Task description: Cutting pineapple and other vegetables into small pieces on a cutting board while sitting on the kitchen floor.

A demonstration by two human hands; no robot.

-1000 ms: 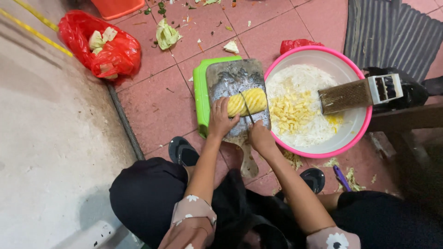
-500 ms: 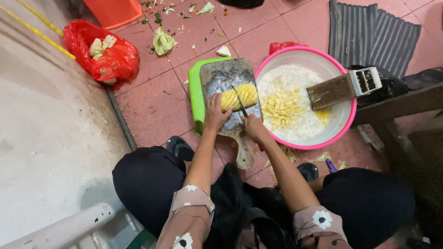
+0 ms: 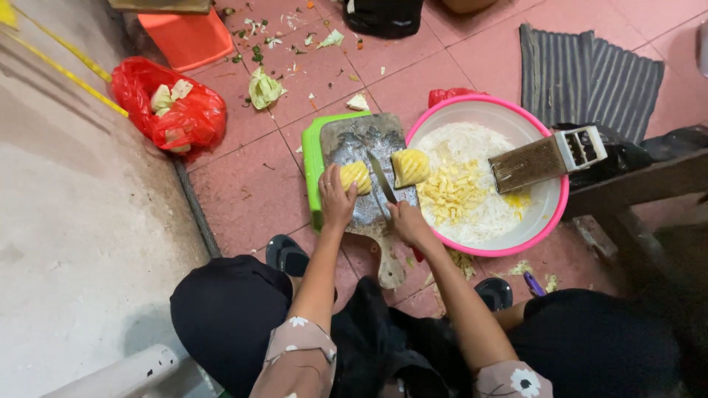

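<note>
I squat over a worn wooden cutting board (image 3: 361, 144) that lies on a green board (image 3: 313, 158) on the tiled floor. My left hand (image 3: 335, 199) holds a yellow pineapple piece (image 3: 355, 175) down on the board. In my right hand (image 3: 404, 221) is a knife (image 3: 382, 177), its blade pointing away from me between the two pieces. The second pineapple piece (image 3: 409, 166) lies at the board's right edge, beside a pink-rimmed basin (image 3: 549, 221) holding chopped pineapple (image 3: 451, 193) and white shreds.
A metal grater (image 3: 546, 156) rests across the basin's right rim. A red plastic bag (image 3: 166, 110) with cabbage scraps lies at the left, an orange bin (image 3: 188, 33) behind it. A grey striped mat (image 3: 582, 74) and a dark wooden bench (image 3: 641, 184) are at the right. Vegetable scraps litter the tiles.
The pineapple, one lump earlier, now lies in two pieces with the knife blade between them. The right piece has shifted toward the basin.
</note>
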